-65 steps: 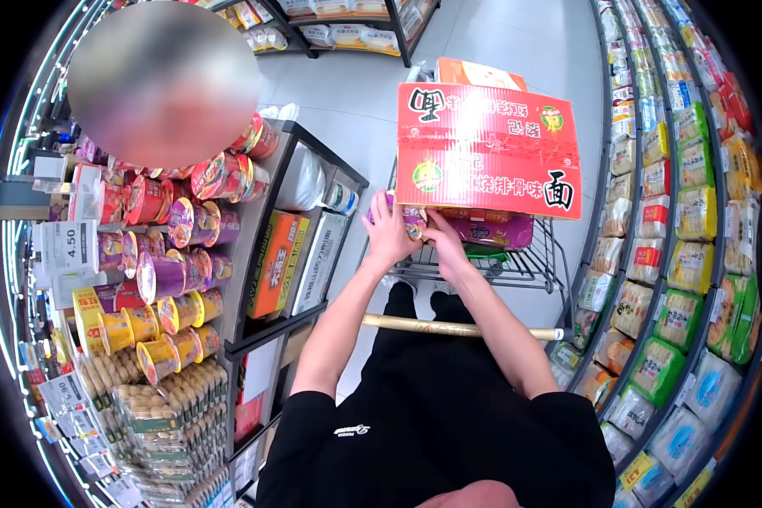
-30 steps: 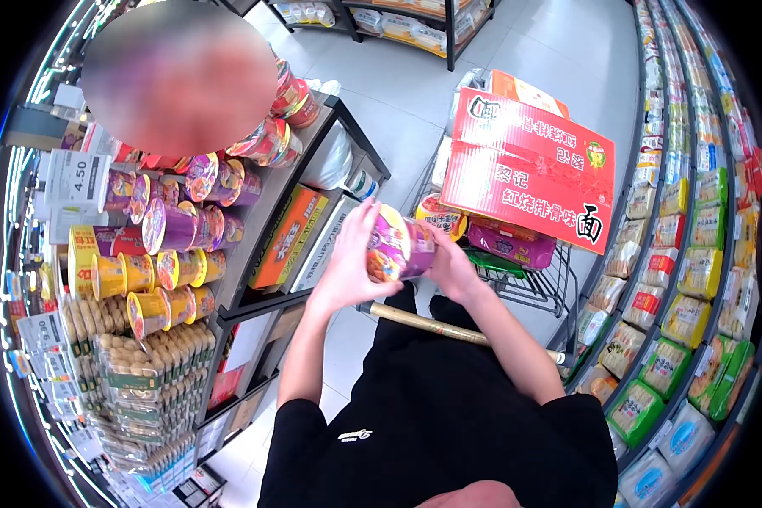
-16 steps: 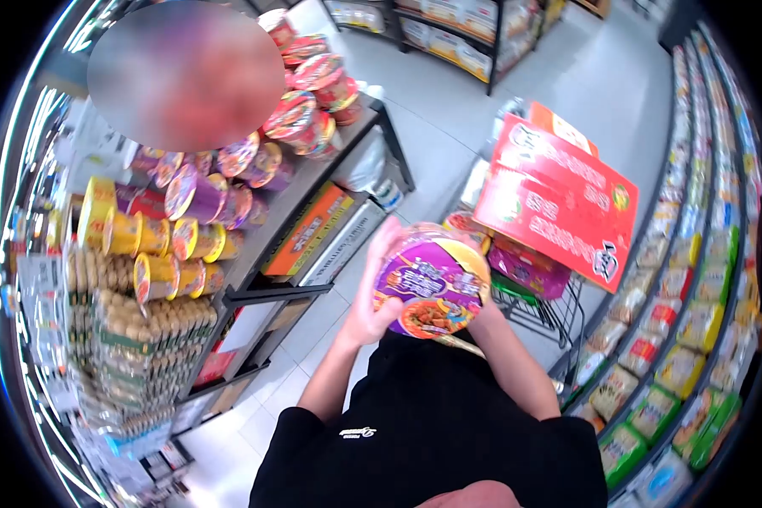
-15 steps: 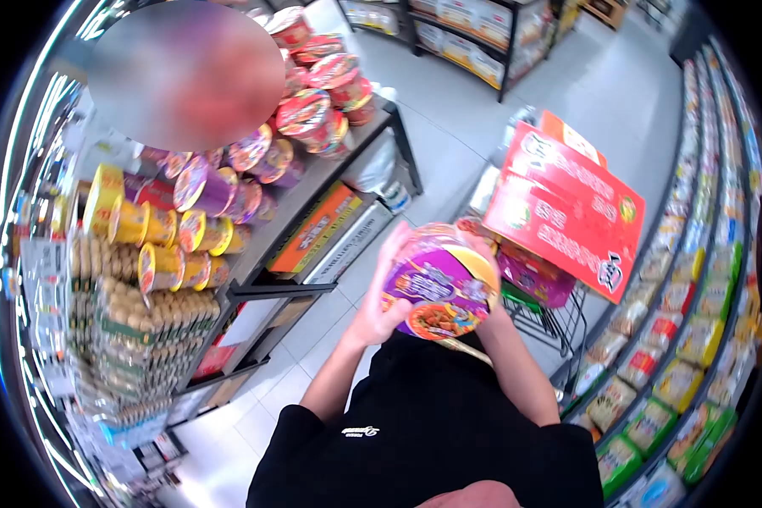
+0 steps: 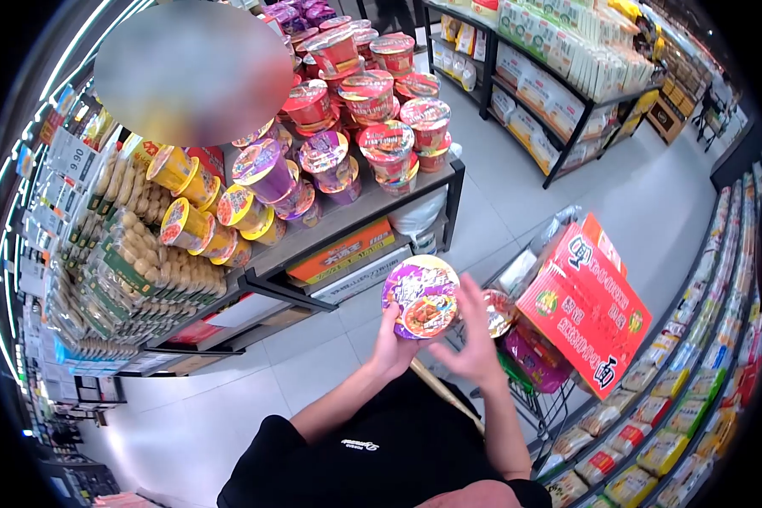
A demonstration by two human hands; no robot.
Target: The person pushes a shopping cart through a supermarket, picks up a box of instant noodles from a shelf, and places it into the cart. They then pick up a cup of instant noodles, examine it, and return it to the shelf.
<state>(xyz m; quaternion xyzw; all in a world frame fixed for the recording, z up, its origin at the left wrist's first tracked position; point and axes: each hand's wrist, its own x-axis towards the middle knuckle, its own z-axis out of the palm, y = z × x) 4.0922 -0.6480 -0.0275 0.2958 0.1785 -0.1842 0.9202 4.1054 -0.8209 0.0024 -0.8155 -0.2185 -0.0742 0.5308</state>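
A round instant noodle cup with a purple lid (image 5: 421,296) is held out in front of my body, its lid facing me. My left hand (image 5: 388,345) grips it from the lower left, thumb lying along the rim. On the other side, my right hand (image 5: 474,343) is open, fingers stretched upward close to the cup's right edge. Just beyond the right hand, another cup with a shiny lid (image 5: 498,311) sits in the shopping cart (image 5: 529,402), beside a purple package (image 5: 536,360) and a large red box (image 5: 586,309).
To the left, a display table (image 5: 313,233) bears stacked red noodle cups (image 5: 368,97), purple cups (image 5: 262,169), yellow cups (image 5: 186,229) and egg packs (image 5: 135,245). Shelves of packaged goods (image 5: 652,457) curve along the right. Another shelf unit (image 5: 542,93) stands at the back.
My right hand has loosened from the cup and opened beside it, while the left keeps its grip. The view has shifted, showing more of the display and the far shelves.
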